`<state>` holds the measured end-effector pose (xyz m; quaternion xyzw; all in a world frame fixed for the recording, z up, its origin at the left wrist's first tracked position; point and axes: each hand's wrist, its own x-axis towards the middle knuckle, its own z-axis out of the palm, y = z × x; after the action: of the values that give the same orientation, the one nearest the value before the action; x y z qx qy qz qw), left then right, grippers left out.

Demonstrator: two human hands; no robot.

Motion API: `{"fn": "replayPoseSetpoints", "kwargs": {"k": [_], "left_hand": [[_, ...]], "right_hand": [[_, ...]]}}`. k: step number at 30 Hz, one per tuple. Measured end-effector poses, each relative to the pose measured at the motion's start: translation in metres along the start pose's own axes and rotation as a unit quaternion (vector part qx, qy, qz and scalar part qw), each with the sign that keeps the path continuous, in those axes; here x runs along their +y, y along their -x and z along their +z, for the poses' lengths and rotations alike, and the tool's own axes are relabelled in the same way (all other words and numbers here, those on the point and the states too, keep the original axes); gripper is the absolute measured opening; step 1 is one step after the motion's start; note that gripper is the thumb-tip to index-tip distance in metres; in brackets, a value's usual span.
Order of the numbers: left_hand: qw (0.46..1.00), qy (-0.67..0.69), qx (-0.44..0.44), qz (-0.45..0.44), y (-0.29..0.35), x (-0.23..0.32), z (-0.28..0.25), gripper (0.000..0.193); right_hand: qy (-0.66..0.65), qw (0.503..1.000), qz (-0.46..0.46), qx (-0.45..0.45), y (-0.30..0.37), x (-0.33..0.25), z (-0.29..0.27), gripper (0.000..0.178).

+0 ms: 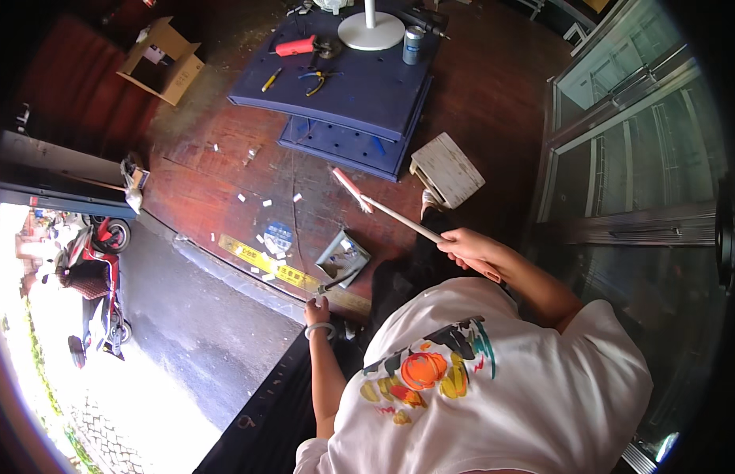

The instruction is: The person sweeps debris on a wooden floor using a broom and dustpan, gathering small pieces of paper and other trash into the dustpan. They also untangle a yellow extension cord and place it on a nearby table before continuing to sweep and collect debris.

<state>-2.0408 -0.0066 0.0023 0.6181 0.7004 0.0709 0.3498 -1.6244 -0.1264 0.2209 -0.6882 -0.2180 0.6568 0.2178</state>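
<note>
My right hand [470,249] is wrapped round the pale handle of a broom [403,220], which slants forward to the left. Its red and white head reaches the dark red floor. Lower and to the left, my left hand [317,310] grips the handle of a dustpan [345,254], a bracelet on that wrist. Some bits of litter lie inside the pan. The broom head is beyond the pan and apart from it. Small white scraps [276,245] are scattered on the floor left of the pan, around a blue floor sticker and a yellow strip [261,259].
A dark blue table [359,87] ahead bears an angle grinder [296,46], pliers [314,81] and a can [413,45]. A worn wooden stool [450,170] stands near my foot. Glass-door cabinets [620,150] line the right. Left are a cardboard box [163,59], a doorway step and a scooter [107,272].
</note>
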Motion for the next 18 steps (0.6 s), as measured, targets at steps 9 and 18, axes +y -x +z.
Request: {"fn": "replayPoseSetpoints", "kwargs": {"k": [9,18], "left_hand": [[0.998,0.046,-0.042,-0.002,-0.021,0.011,0.008,0.092],[0.991,0.093,-0.050,0.087,-0.017,0.065,0.010,0.065]], "right_hand": [[0.016,0.999,-0.017,0.033,0.016,-0.008,0.006,0.020],[0.039,0.998,0.022,0.047,0.016,-0.006,0.010,0.019]]}}
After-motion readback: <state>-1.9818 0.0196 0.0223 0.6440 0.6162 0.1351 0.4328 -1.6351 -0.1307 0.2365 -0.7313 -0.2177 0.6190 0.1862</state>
